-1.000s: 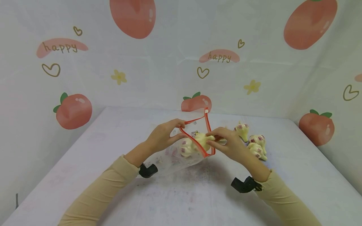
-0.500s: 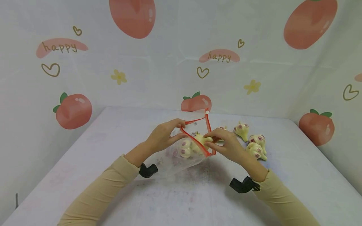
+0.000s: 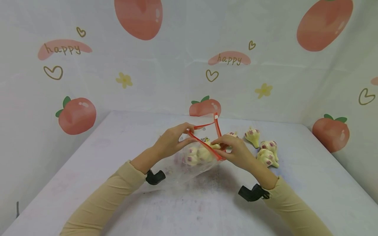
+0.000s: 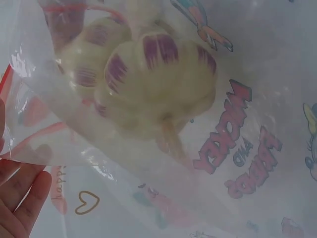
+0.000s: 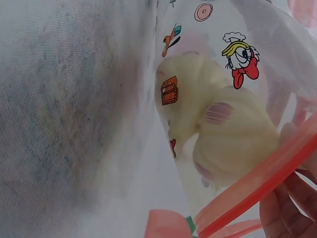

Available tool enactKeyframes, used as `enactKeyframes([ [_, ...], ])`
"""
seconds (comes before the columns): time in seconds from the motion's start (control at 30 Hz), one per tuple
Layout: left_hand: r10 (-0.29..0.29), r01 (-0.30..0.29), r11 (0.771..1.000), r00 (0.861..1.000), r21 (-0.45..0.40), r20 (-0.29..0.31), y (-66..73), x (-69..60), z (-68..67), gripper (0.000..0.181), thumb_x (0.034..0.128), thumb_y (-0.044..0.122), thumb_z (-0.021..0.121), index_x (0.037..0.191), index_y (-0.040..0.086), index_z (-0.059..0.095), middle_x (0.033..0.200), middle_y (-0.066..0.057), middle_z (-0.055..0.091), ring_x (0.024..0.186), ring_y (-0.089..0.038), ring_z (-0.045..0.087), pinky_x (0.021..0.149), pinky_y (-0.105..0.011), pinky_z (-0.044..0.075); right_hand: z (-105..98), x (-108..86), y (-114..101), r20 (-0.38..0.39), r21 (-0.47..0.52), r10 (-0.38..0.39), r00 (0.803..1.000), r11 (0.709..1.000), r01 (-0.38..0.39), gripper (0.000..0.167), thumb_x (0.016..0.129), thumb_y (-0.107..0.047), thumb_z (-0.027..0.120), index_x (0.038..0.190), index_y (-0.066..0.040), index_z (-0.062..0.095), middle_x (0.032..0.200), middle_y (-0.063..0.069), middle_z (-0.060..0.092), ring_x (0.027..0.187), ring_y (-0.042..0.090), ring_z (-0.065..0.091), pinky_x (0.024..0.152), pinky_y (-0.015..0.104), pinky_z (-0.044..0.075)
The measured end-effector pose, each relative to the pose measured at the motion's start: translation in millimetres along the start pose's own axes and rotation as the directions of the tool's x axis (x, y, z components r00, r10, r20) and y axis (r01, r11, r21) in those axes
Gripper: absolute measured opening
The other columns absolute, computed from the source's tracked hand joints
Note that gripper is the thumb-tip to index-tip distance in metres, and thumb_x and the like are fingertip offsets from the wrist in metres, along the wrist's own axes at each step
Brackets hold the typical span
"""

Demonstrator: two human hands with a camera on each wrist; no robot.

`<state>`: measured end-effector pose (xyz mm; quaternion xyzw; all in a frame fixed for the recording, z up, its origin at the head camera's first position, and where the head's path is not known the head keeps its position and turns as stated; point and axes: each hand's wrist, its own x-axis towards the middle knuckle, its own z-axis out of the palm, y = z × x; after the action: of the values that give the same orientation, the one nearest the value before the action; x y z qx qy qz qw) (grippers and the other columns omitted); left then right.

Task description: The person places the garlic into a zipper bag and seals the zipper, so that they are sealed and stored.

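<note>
A clear zip bag (image 3: pixel 189 171) with a red-edged mouth and cartoon prints hangs tilted above the table, its mouth open toward the right. My left hand (image 3: pixel 171 141) pinches the near red rim between thumb and fingers. At the mouth, my right hand (image 3: pixel 237 150) holds a garlic bulb (image 3: pixel 205 154) by its pale stem, with the bulb's body inside the bag. Another garlic bulb (image 3: pixel 192 155) lies beside it in the bag. Through the printed plastic, the left wrist view shows purple-streaked bulbs (image 4: pixel 158 79). In the right wrist view, the red rim (image 5: pixel 267 178) partly covers the right fingers.
To the right of the bag, several loose garlic bulbs (image 3: pixel 252 136) lie on the white table (image 3: pixel 189 209); one is partly behind my right hand. A white curtain (image 3: pixel 165 85) with peach prints stands behind the table.
My right hand has moved slightly left, taking the garlic bulb farther into the bag. The left hand keeps its grip on the rim, almost unmoved.
</note>
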<state>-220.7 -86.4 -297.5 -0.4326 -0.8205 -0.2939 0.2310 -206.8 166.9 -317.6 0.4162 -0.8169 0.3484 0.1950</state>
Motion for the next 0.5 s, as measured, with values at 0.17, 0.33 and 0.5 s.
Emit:
enactKeyframes([
  [0.17,-0.001,0.001,1.000,1.000,-0.007,-0.004,0.8,1.1,-0.3,0.030,0.0820,0.016,0.071,0.102,0.005,0.052,0.095,-0.007,0.064,0.089,-0.024,0.069,0.073,-0.031,0.056,1.9,0.5,1.8,0.019,0.004,0.009,1.000,1.000,-0.009,0.022,0.074,0.005,0.073,0.095,-0.001,0.068,0.086,0.009,0.068,0.070,0.008,0.058,0.063,0.023,0.055],
  [0.33,0.016,-0.016,1.000,1.000,-0.020,-0.009,1.6,3.0,-0.7,0.029,0.0826,0.014,0.070,0.102,0.003,0.052,0.095,-0.007,0.063,0.089,-0.024,0.069,0.075,-0.030,0.056,2.0,0.9,1.7,0.040,0.010,0.025,0.999,1.000,-0.026,0.023,0.075,0.005,0.073,0.096,-0.001,0.068,0.086,0.009,0.068,0.069,0.009,0.058,0.062,0.022,0.055],
  [0.5,0.028,-0.029,0.999,0.999,-0.021,-0.018,3.2,4.7,-0.9,0.029,0.0823,0.014,0.070,0.102,0.003,0.052,0.095,-0.008,0.063,0.088,-0.025,0.069,0.076,-0.032,0.057,2.1,2.2,0.8,0.055,0.011,0.055,0.997,0.998,-0.056,0.021,0.077,0.002,0.073,0.097,-0.002,0.069,0.086,0.008,0.067,0.071,0.009,0.059,0.064,0.021,0.055],
])
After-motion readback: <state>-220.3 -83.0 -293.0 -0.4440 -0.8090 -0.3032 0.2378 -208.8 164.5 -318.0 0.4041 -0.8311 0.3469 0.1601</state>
